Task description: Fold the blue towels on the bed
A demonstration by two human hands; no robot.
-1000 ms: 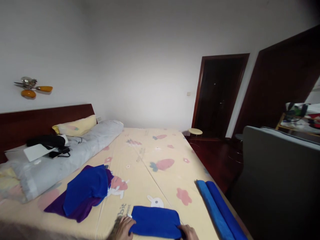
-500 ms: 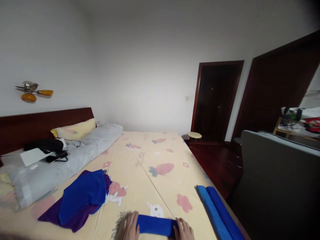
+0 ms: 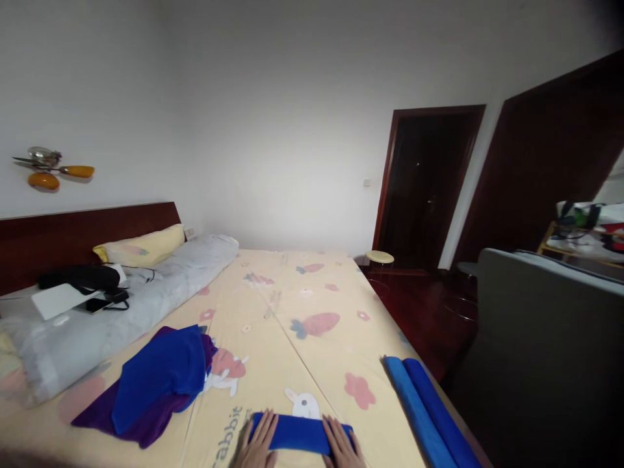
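A folded blue cloth [image 3: 300, 434] lies as a narrow strip on the bed at the bottom of the view. My left hand [image 3: 260, 439] rests flat on its left end, fingers stretched out over the top. On its right end lies my right hand [image 3: 342, 444], also open with fingers extended. Both wrists run out of the frame. To the left is a loose pile with a blue cloth [image 3: 160, 377] on top of a purple cloth [image 3: 151, 426]. Two rolled cloths lie along the right edge, a lighter blue roll [image 3: 414, 406] beside a darker blue roll [image 3: 439, 409].
The bed sheet [image 3: 273, 292] has a carrot and rabbit print. A grey-white quilt [image 3: 121, 331], pillow [image 3: 146, 247] and black bag [image 3: 82, 278] are at the left. A round stool [image 3: 379, 257] stands past the bed; a grey chair back [image 3: 546, 325] is at the right.
My hands have shifted from the ends of the folded cloth onto its top, fingers now flatter and pointing forward. The cloth's ends show more. The view has tilted and turned slightly.
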